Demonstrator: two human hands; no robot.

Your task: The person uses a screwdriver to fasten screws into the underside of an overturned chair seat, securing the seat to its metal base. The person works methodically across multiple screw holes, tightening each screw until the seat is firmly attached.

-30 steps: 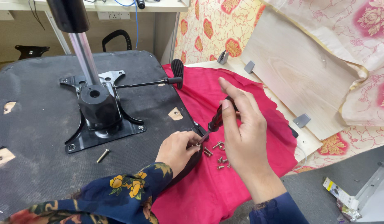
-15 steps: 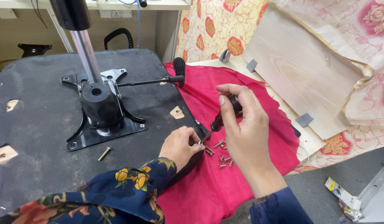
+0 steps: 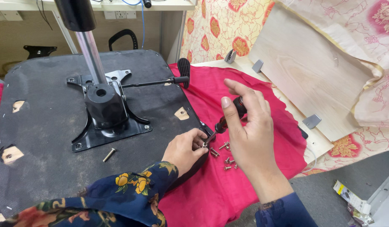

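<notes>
An upturned black chair seat point(image 3: 51, 138) lies in front of me, with a black metal base plate point(image 3: 105, 122) and a chrome gas-lift column point(image 3: 90, 50) bolted to it. My right hand point(image 3: 249, 134) grips a screwdriver with a red and black handle point(image 3: 228, 117), its tip pointing down-left at the seat's right edge. There my left hand point(image 3: 184, 149) pinches a small screw point(image 3: 204, 144) against the tip. Several loose screws point(image 3: 226, 157) lie on the red cloth point(image 3: 228, 189) just below the hands.
A single bolt point(image 3: 109, 154) lies on the seat near the plate. A black lever with a paddle handle point(image 3: 177, 75) sticks out to the right. A pale wooden board point(image 3: 304, 75) with grey brackets leans at the right. Floral fabric covers the back right.
My right hand has shifted slightly and turned on the screwdriver handle, fingers more spread. My left hand stays at the seat edge with the screw.
</notes>
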